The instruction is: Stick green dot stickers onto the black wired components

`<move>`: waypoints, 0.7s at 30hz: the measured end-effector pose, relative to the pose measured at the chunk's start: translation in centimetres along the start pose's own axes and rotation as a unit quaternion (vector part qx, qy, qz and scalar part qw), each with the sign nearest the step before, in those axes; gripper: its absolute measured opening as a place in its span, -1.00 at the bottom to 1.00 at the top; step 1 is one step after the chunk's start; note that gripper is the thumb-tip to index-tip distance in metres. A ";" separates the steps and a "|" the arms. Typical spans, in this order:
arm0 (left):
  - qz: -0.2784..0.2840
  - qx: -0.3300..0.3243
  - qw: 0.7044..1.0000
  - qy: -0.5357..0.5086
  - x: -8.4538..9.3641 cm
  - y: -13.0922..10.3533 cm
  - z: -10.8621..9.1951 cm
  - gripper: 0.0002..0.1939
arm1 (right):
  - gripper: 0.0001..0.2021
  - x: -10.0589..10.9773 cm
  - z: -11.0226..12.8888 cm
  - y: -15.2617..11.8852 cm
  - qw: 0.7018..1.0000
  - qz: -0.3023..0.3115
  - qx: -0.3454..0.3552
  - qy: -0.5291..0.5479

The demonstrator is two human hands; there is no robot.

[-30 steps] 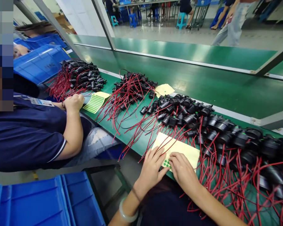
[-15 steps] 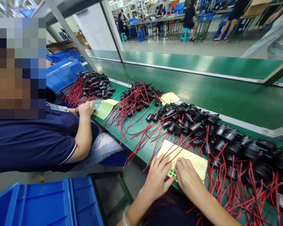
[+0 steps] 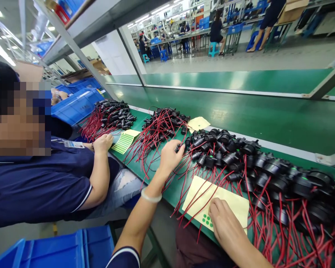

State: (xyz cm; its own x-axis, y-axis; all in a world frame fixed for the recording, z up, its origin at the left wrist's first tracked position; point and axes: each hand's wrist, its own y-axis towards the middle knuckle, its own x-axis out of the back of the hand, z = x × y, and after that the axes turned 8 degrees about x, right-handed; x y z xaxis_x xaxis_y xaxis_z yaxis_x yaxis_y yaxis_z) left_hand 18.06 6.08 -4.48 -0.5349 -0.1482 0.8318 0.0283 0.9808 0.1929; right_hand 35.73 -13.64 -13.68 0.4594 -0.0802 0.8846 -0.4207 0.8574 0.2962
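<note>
Head view, left hand pinching black part, co-worker badge unreadably small

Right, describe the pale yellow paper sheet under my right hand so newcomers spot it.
On the green worktable, find the largest heap of red-wired black cylinders. Before it, beneath your right hand, lies the pale yellow paper sheet. Unlike the other sheets, it shows a small cluster of green dots.

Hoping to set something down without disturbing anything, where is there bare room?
The wide green surface between the white rails looks bare. The near table is crowded: heaps of black parts, red wires, and the yellow sheet under the right hand.
</note>
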 end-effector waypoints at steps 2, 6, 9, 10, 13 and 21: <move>0.005 0.040 0.999 0.023 -1.5 4.5 -0.1 -0.79 | -0.78 -0.1 0.1 -0.1 1.000 -0.004 -0.004 0.011; 0.043 0.125 0.989 0.060 -5.0 10.7 -0.2 -0.77 | -0.80 0.0 0.0 -0.2 0.999 -0.012 -0.012 0.035; 0.068 0.166 0.982 0.059 -6.7 12.5 -0.4 -0.69 | -0.84 0.5 -0.4 -0.2 0.998 -0.014 -0.002 0.054; 0.072 0.172 0.981 0.052 -6.9 12.7 -0.5 -0.68 | -0.85 0.8 -0.6 -0.1 0.998 -0.015 0.001 0.058; 0.064 0.172 0.983 0.016 -6.4 12.3 -0.5 -0.70 | -0.83 1.8 -1.1 0.2 0.996 -0.024 -0.001 0.087; -0.067 0.060 0.980 -0.175 2.0 3.9 -1.2 -0.70 | -0.87 7.6 -2.4 2.1 0.977 -0.127 0.002 0.171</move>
State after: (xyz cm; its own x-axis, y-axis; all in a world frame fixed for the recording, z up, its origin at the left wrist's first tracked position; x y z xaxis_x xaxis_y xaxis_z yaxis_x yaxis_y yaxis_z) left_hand 18.15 9.44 -1.41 -0.7843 -0.2459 0.5696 -0.1517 0.9662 0.2083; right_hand 40.25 -11.18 -7.18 0.7838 -0.1151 0.6103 -0.2621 0.8295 0.4932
